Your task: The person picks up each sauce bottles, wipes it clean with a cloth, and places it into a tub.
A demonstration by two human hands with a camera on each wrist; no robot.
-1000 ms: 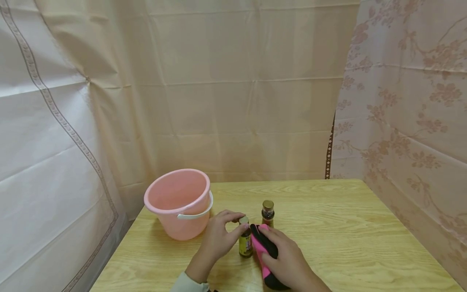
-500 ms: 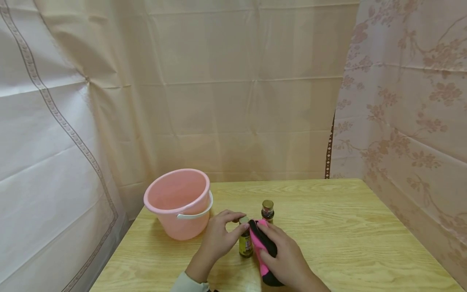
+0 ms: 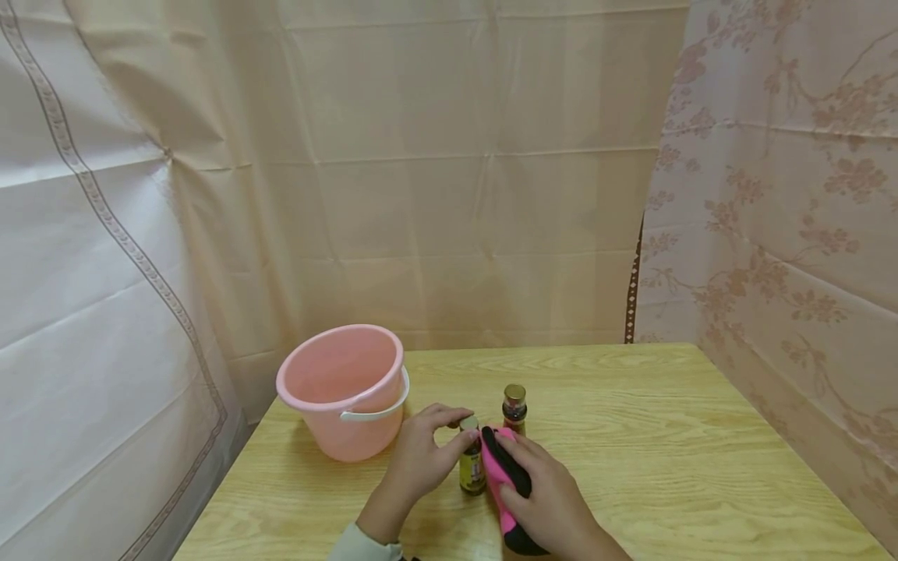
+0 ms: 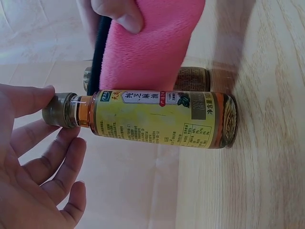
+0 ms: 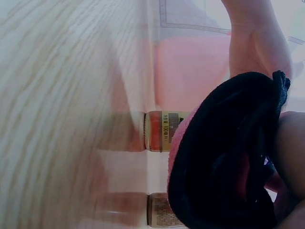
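A small sesame oil bottle (image 3: 472, 472) with a yellow label stands upright on the table. My left hand (image 3: 421, 452) pinches its cap (image 4: 58, 110) between thumb and forefinger, the other fingers loosely bent beside it. From the right, my right hand (image 3: 556, 497) grips a pink plush cleaning pad (image 3: 495, 467) with black edging. In the left wrist view the plush side lies right against the bottle's label side. The pad's black back (image 5: 224, 152) fills much of the right wrist view. Behind it is a second bottle (image 3: 515, 402) with a gold cap, its lower part hidden.
A pink bucket (image 3: 358, 438) with a white handle (image 3: 375, 414) stands left of my left hand. All of this is on a light wood table (image 3: 673, 444). Beige curtains (image 3: 449, 179) hang behind the table, with patterned cloth (image 3: 793, 187) at its right side.
The pink pad and my right hand shifted slightly up along the bottle, then slightly back down. My left hand and both bottles stay in place.
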